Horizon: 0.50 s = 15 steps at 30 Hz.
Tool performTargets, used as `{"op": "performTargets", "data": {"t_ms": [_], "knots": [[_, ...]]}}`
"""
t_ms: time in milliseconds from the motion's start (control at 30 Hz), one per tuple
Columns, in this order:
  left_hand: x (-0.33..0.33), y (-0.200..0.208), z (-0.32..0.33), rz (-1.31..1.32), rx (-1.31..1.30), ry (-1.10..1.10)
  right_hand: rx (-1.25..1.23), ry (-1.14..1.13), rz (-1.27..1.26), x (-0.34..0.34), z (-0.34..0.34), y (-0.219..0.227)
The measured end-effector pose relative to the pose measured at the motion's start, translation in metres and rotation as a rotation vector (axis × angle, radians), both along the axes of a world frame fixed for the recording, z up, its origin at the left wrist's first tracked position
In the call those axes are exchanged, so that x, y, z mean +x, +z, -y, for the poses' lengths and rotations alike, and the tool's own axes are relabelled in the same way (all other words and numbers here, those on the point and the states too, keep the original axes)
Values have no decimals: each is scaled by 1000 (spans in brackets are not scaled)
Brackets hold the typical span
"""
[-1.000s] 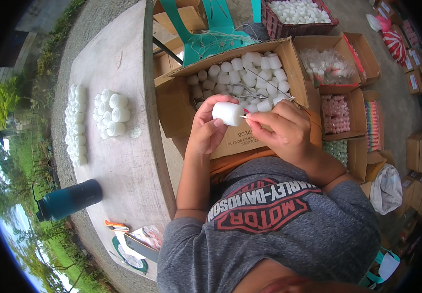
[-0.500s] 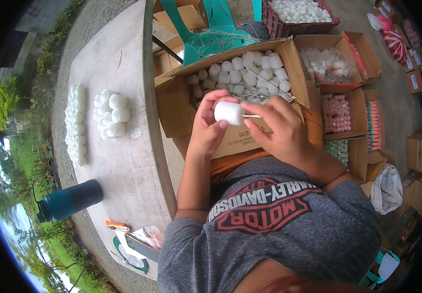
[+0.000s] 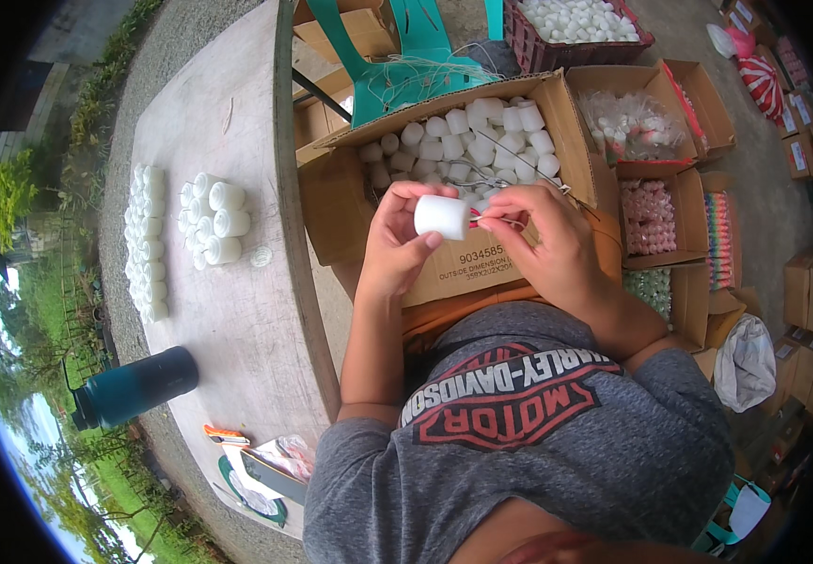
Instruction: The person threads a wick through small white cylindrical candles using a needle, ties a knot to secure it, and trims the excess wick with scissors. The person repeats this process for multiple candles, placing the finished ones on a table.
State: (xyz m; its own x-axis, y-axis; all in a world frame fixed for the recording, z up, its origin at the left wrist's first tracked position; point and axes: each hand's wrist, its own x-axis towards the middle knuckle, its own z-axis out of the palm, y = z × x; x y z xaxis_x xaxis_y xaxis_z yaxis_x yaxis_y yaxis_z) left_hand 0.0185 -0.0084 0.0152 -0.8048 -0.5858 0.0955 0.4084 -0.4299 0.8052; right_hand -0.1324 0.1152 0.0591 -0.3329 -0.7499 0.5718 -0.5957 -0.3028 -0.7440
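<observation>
1. The white candle (image 3: 441, 217) is held sideways in the air, seen against the near side of the cardboard box (image 3: 336, 226); its height above the box cannot be told. Clock directions run from this candle.
2. At 9 o'clock, the left hand (image 3: 393, 246) has its grip pinching the candle between thumb and fingers.
3. At 3 o'clock, the right hand (image 3: 557, 240) has its grip pinching something thin at the candle's end, too small to name.
4. Loose candles (image 3: 458, 122) lie inside the box's edges around 12 o'clock.
5. At 9 o'clock, a candle cluster (image 3: 213, 224) stands on the tabletop (image 3: 275, 338), well apart from its near long edge.
6. At 8 o'clock, the bottle (image 3: 138, 385) reaches past the far edge in view.
</observation>
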Motion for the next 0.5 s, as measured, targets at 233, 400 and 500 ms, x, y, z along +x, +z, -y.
{"op": "performTargets", "data": {"t_ms": [233,400,500], "knots": [[-1,2,-2,16,31,12,49,39,106,-2,4,-7],[-2,3,-3,6,49,8,-22,18,155,1,4,-10],[-2,2,-3,13,52,2,-11,17,171,1,5,-13]]}}
